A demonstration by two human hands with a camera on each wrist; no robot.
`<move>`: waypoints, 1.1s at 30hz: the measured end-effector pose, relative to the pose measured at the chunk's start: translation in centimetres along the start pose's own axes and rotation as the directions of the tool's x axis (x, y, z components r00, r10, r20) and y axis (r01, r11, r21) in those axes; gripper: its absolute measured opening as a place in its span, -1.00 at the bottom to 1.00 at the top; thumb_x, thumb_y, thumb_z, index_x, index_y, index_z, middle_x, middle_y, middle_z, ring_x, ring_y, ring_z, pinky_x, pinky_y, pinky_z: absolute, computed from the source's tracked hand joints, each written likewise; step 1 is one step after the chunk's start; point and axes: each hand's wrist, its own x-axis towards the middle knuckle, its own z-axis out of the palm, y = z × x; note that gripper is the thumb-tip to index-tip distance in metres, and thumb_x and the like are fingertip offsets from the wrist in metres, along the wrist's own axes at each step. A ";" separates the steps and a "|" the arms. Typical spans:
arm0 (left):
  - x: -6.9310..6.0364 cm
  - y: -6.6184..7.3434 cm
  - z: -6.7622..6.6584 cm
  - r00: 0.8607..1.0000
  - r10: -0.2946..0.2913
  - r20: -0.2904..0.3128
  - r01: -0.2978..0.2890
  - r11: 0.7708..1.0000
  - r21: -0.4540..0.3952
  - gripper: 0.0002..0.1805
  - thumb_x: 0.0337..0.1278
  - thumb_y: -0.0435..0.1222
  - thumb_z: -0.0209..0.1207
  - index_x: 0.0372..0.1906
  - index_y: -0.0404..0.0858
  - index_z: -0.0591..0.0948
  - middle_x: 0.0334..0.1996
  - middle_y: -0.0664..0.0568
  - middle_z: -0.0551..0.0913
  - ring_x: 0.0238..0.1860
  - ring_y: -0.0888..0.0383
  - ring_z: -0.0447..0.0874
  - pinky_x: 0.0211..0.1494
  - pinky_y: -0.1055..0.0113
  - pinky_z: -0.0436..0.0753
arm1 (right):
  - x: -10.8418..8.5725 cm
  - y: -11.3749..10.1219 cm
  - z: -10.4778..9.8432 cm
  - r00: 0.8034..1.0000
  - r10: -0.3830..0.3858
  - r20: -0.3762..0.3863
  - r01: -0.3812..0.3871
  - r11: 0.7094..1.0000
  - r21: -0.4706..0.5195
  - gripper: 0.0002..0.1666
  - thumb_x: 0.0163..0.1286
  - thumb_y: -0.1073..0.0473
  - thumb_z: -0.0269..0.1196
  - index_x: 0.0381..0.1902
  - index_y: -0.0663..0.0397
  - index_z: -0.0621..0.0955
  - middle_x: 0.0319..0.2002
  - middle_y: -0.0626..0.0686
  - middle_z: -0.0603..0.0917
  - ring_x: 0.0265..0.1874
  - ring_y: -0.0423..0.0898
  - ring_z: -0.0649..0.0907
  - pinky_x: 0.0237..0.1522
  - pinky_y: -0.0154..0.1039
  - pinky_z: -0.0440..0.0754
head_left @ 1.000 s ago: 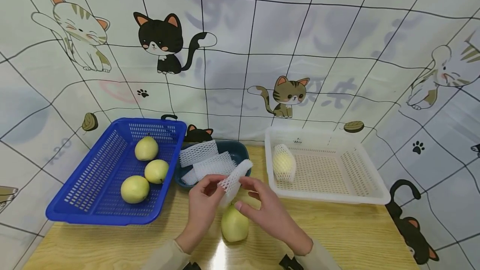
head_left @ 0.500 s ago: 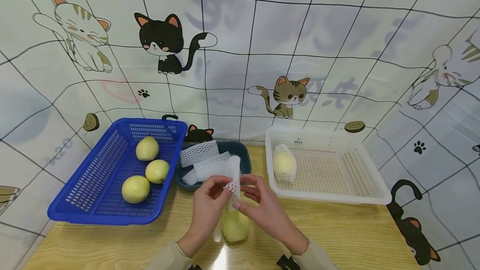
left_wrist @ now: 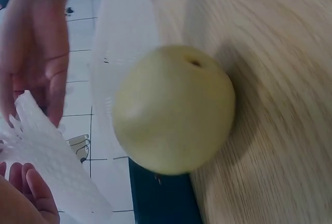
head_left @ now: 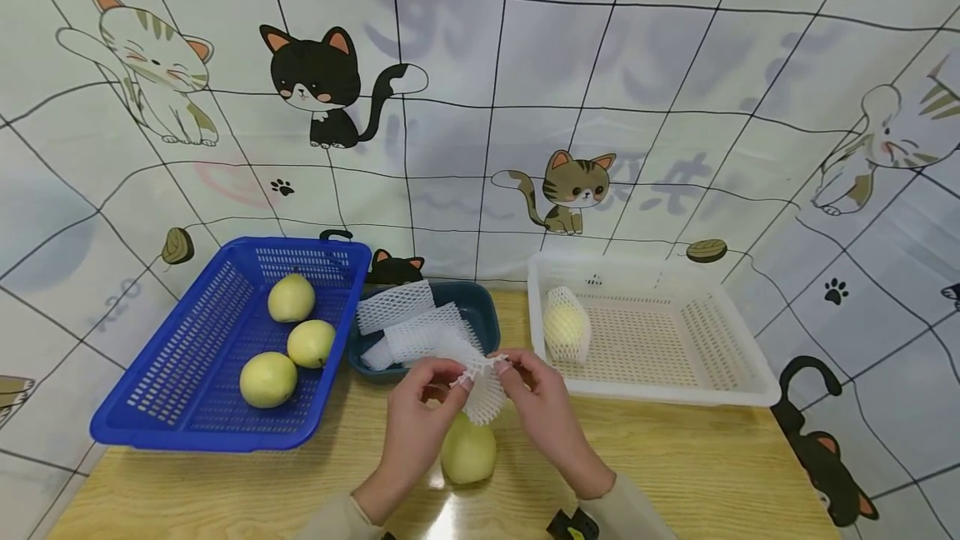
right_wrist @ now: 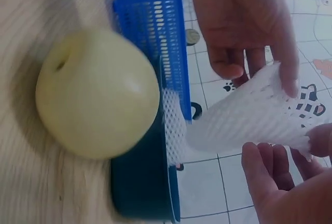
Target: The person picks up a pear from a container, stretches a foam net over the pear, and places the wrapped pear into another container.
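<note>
Left wrist cam's showing a dimple (left_wrist: 195, 63) on my yellow fruit (left_wrist: 174, 115) that the head view isn't. Near the fruit, lower center there, my left hand (head_left: 422, 417) and right hand (head_left: 546, 415) are pinching the foam net (head_left: 484, 400), fingers curled.

The wood-grain table (head_left: 675, 465) bears a blue basket (head_left: 202, 438), teal tub (head_left: 472, 304), white basket (head_left: 660, 392) and yellow-green fruit (head_left: 468, 454).

From here I see a yellow-green fruit (head_left: 468, 452), white lattice netting (head_left: 484, 400), a blue basket (head_left: 202, 433), a teal tub (head_left: 486, 315) and a black-gridded, cat-printed backdrop (head_left: 450, 40).
</note>
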 end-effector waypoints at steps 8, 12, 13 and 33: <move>0.1 -0.4 -0.2 0.998 -0.037 0.041 0.037 0.999 -0.002 -0.84 0.22 -0.40 0.41 -0.11 -0.25 0.80 -0.17 0.03 0.79 -0.14 0.19 0.75 -0.13 0.38 0.74 | 0.3 -0.1 0.4 0.981 0.190 0.045 -0.194 0.932 0.306 -0.61 0.66 0.11 0.11 0.07 0.42 0.58 -0.08 0.13 0.68 -0.07 -0.13 0.70 0.04 -0.27 0.69; 0.2 -0.4 -0.4 0.987 -0.147 0.067 0.153 0.984 -0.091 -0.82 0.28 -0.36 0.38 -0.10 -0.39 0.78 -0.20 -0.11 0.80 -0.23 0.24 0.75 -0.17 0.43 0.72 | 0.5 0.0 0.6 0.954 0.290 0.076 -0.288 0.821 0.492 -0.60 0.67 0.14 0.06 0.10 0.47 0.51 -0.09 0.08 0.63 -0.11 -0.15 0.65 -0.03 -0.33 0.67; 0.2 -0.3 -0.5 0.980 -0.187 0.075 0.195 0.973 -0.123 -0.79 0.29 -0.36 0.37 -0.08 -0.42 0.77 -0.20 -0.14 0.80 -0.25 0.26 0.74 -0.18 0.43 0.72 | 0.6 0.0 0.6 0.948 0.306 0.086 -0.303 0.788 0.535 -0.61 0.68 0.15 0.05 0.11 0.47 0.50 -0.08 0.08 0.62 -0.10 -0.15 0.64 -0.03 -0.33 0.66; 0.1 -1.3 -1.4 0.955 -0.232 0.184 0.278 0.919 -0.280 -0.78 0.39 -0.43 0.24 -0.01 -0.54 0.64 -0.25 -0.03 0.74 -0.24 0.25 0.69 -0.12 0.41 0.68 | 1.3 0.5 0.6 0.919 0.350 0.183 -0.341 0.471 0.814 -0.73 0.73 0.09 -0.05 0.14 0.10 0.49 0.00 0.00 0.62 -0.02 -0.22 0.66 0.08 -0.36 0.65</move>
